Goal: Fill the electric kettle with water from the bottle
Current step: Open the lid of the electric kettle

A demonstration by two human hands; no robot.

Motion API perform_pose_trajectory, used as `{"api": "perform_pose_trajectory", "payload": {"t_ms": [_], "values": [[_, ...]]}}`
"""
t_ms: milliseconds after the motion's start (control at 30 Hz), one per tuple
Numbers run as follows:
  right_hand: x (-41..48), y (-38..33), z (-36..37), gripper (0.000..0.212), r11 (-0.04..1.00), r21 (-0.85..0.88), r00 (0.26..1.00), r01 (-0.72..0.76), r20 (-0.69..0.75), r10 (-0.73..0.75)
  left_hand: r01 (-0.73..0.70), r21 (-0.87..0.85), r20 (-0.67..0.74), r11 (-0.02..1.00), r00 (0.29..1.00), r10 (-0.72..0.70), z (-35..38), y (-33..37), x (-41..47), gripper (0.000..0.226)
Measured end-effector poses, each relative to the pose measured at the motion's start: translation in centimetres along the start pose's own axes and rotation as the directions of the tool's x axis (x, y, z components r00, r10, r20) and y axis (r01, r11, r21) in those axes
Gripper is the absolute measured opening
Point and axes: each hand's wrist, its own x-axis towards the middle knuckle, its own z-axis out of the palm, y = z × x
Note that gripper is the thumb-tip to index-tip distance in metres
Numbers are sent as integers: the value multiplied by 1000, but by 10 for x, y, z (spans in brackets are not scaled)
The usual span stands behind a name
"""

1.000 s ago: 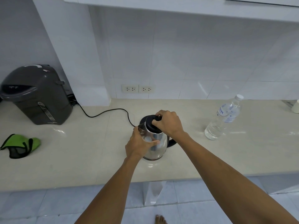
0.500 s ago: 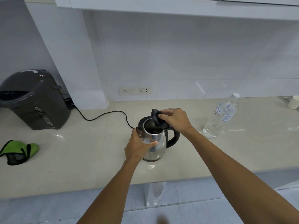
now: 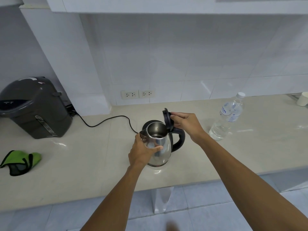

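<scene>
A pale beige, glossy stone worktop (image 3: 83, 172) runs the full width of the room under the hands, with soft glare patches on its surface. Beyond the hands rises a wall of large white glazed tiles (image 3: 200, 55), lit evenly, carrying a pair of white double wall sockets (image 3: 138, 94) just above the worktop edge. Above them a white overhanging shelf or cabinet underside (image 3: 166, 5) crosses the top. To the left of the hands a white tiled pillar (image 3: 66, 64) juts forward. Below the hands lies a floor of light grey-blue tiles (image 3: 50, 219), and a white support panel (image 3: 162, 200) stands under the worktop.
</scene>
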Motion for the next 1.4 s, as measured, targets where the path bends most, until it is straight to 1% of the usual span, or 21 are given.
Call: {"api": "perform_pose_trajectory", "payload": {"t_ms": [133, 267, 467, 767, 933, 1133, 1400], "values": [[-1, 4, -5, 27, 999, 53, 1000, 10, 8, -11, -2, 3, -1, 1000, 1000, 2, 0, 0, 0, 104], [-4, 8, -9, 26, 995, 100, 1000, 17, -6, -17, -11, 5, -5, 1000, 1000, 11, 1, -1, 0, 102], [-12, 12, -16, 25, 974, 227, 1000, 10, 5, -12, -18, 15, -15, 1000, 1000, 18, 2, -2, 0, 101], [-21, 27, -24, 24, 941, 337, 1000, 29, -9, -27, -28, 8, -15, 1000, 999, 29, 3, -3, 0, 102], [-23, 34, -27, 22, 923, 384, 999, 15, -47, 3, -28, 9, -21, 1000, 999, 28, 4, -3, 2, 98], [-23, 45, -28, 19, 899, 438, 994, 1, -98, 47, -31, 5, -25, 1000, 999, 31, 6, -4, 2, 99], [-21, 52, -31, 20, 870, 493, 994, -18, -85, 69, -31, 19, -27, 999, 999, 31, 7, -5, 2, 101]]}}
